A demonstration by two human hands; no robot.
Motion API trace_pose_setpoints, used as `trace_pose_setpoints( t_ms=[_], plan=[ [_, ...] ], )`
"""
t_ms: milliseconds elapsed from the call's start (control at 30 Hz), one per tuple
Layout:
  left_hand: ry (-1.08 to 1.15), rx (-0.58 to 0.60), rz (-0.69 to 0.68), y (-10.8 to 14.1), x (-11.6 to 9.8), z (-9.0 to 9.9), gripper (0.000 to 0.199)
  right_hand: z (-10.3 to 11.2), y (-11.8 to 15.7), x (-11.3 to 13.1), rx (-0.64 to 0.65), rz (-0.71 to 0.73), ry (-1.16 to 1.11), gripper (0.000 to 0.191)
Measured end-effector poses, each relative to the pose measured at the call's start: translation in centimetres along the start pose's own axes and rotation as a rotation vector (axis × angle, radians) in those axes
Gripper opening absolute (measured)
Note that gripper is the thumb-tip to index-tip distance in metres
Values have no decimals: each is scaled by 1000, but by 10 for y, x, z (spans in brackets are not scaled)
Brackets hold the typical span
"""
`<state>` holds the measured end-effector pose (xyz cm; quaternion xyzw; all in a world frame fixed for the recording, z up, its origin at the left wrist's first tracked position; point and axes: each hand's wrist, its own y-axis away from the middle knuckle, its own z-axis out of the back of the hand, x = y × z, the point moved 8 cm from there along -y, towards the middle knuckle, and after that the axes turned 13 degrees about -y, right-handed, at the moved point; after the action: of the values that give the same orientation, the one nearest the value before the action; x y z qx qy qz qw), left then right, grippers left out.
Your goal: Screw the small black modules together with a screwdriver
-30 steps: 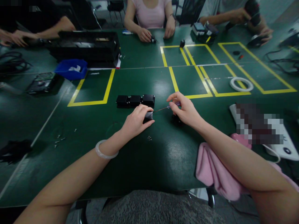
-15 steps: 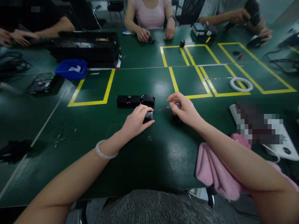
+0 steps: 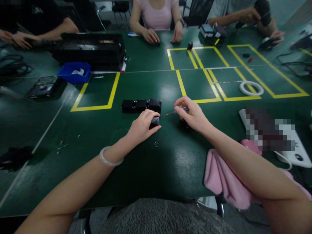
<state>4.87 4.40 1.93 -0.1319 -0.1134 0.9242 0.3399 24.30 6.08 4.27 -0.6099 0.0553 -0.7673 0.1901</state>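
Observation:
My left hand is closed around a small black block, steadying it on the green table. Pinched in the fingers of my right hand is a screwdriver, held nearly level. Its thin shaft points left and its tip meets the right side of the block. Just beyond my left hand, several similar black blocks stand in a row. A dark part lies under my right hand, partly hidden. Several small screws lie in front of the block.
More loose screws lie to the left. A pink cloth hangs over the edge under my right forearm, near a white power strip. Farther back are a blue bin, a white ring and a black housing. Co-workers sit opposite.
My right fingers have shifted slightly on the screwdriver handle. The block and my left hand stay in place. Across the table, a co-worker's hand has moved a little.

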Motion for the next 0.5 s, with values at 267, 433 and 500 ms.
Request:
trace_pose_setpoints(
  t_ms=[267, 433, 500],
  plan=[
    [1, 12, 7, 0, 0, 1, 38, -1, 1, 1, 19, 16, 8, 12],
    [8, 8, 12, 0, 0, 0, 37, 1, 0, 2, -1, 44, 19, 18],
    [5, 5, 14, 0, 1, -1, 37, 1, 0, 2, -7, 37, 12, 17]
  ],
)
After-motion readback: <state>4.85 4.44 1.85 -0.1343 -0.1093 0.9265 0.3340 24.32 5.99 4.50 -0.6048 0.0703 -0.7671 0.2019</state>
